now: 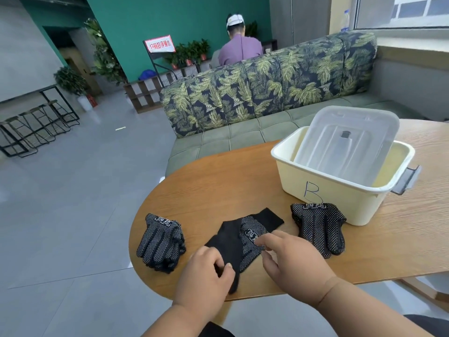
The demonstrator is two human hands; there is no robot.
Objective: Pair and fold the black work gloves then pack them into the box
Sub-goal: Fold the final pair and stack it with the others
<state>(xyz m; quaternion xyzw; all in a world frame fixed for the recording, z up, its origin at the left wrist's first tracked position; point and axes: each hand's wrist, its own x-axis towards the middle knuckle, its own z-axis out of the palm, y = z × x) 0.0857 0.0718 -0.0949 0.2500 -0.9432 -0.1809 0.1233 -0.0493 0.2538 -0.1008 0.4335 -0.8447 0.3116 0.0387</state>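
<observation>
Two black work gloves lie overlapped in the middle of the wooden table, cuffs pointing away toward the box. My left hand pinches the finger end of the plain-side glove near the table's front edge. My right hand touches the dotted glove with its fingertips. A stack of dotted gloves sits to the left. Another dotted pile lies to the right, against the box. The cream plastic box, marked "B", stands at the right with its clear lid leaning inside it.
A leaf-patterned sofa runs behind the table. A person in a purple shirt sits beyond it, facing away. Grey floor lies to the left, with black metal racks and potted plants further back.
</observation>
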